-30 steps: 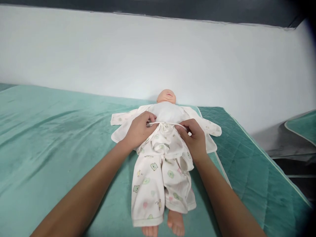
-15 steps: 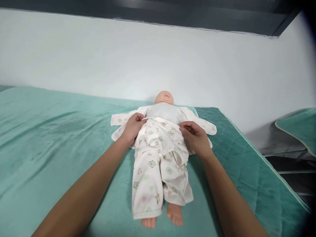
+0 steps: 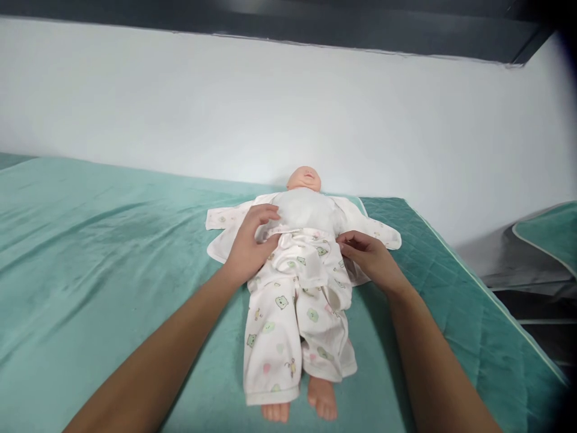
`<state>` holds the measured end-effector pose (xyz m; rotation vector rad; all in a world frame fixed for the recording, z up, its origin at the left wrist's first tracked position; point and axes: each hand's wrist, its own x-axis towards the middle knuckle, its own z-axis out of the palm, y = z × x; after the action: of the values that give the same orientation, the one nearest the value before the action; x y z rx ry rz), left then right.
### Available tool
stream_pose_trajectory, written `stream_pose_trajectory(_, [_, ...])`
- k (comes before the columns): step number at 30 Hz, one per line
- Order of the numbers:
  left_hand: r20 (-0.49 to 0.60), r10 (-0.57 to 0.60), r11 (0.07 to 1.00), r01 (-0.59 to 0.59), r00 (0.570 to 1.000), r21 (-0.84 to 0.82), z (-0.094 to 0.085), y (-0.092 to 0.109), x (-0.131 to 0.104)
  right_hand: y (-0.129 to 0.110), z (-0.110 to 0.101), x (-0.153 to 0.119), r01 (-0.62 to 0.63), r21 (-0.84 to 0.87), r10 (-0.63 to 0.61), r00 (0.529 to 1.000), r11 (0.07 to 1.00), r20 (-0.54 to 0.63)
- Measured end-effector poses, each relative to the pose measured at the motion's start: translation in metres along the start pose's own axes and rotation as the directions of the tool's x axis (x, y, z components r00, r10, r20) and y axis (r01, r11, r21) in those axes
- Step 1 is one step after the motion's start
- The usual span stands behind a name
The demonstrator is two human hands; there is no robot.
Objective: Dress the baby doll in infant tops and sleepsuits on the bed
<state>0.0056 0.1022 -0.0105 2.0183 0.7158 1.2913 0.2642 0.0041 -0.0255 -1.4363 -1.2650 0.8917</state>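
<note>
A baby doll (image 3: 305, 178) lies on its back, feet toward me. Printed white pants (image 3: 274, 307) cover its legs, with the waistband folded over at the belly. A printed white jacket (image 3: 225, 218) is spread open beneath its grey-white torso. My left hand (image 3: 253, 240) is at the left end of the waistband, thumb and fingers apart, fingertips over the belly. At the right end of the waistband, my right hand (image 3: 366, 255) has its thumb and fingers closed on the pants' edge.
Green bedding (image 3: 112, 258) lies under the doll. A white wall (image 3: 270, 108) rises behind its head, below a dark beam (image 3: 279, 24). Another green cloth (image 3: 552, 234) hangs over dark framework at the right.
My left hand has opened, its fingers parting from the waistband. The waistband sits lower and more folded, with more of the belly showing. My right hand has shifted slightly down with the pants' edge.
</note>
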Motion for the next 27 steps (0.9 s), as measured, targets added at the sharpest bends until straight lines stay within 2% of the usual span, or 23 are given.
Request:
stream_pose_trajectory(2, [0.137, 0.091, 0.993, -0.101, 0.986, 0.066, 0.000, 0.008, -0.003, 0.001, -0.003, -0.001, 0.000, 0.041, -0.003, 0.998, 0.999, 0.061])
stream_pose_trajectory(4, [0.273, 0.101, 0.981, -0.142, 0.957, 0.133, 0.000, 0.013, -0.006, 0.003, -0.005, -0.001, -0.009, 0.096, -0.004, 0.990, 0.995, 0.140])
stream_pose_trajectory(7, [0.351, 0.087, 0.974, -0.153, 0.932, 0.165, -0.001, 0.015, -0.007, 0.004, -0.006, -0.001, -0.038, 0.144, 0.005, 0.975, 0.989, 0.221])
stream_pose_trajectory(10, [0.303, 0.036, 0.995, -0.063, 0.952, 0.080, -0.001, 0.012, -0.007, 0.004, -0.005, 0.000, -0.065, 0.136, 0.033, 0.974, 0.989, 0.224])
stream_pose_trajectory(13, [0.157, -0.088, 0.992, 0.100, 0.984, -0.070, 0.000, 0.005, -0.004, 0.002, -0.003, -0.001, -0.066, 0.120, 0.041, 0.979, 0.991, 0.200])
stream_pose_trajectory(15, [0.054, -0.192, 0.962, 0.199, 0.980, -0.188, 0.003, -0.001, -0.002, -0.001, -0.001, -0.002, -0.057, 0.108, 0.036, 0.982, 0.993, 0.186])
stream_pose_trajectory(17, [0.003, -0.295, 0.908, 0.281, 0.956, -0.310, 0.005, -0.007, 0.001, -0.003, 0.001, -0.003, -0.047, 0.098, 0.030, 0.985, 0.994, 0.173])
stream_pose_trajectory(19, [0.014, -0.376, 0.842, 0.348, 0.927, -0.412, 0.007, -0.012, 0.003, -0.004, 0.002, -0.004, -0.038, 0.083, 0.024, 0.988, 0.996, 0.155])
stream_pose_trajectory(21, [0.043, -0.408, 0.800, 0.380, 0.912, -0.464, 0.006, -0.013, 0.004, -0.005, 0.003, -0.004, -0.031, 0.064, 0.023, 0.991, 0.997, 0.131])
stream_pose_trajectory(23, [0.069, -0.389, 0.806, 0.375, 0.919, -0.459, 0.005, -0.011, 0.004, -0.004, 0.004, -0.003, -0.013, 0.048, 0.008, 0.995, 0.999, 0.102])
stream_pose_trajectory(27, [0.123, -0.313, 0.873, 0.336, 0.942, -0.352, 0.000, -0.006, 0.003, -0.003, 0.005, -0.002, 0.079, 0.021, -0.079, 0.997, 0.997, 0.012])
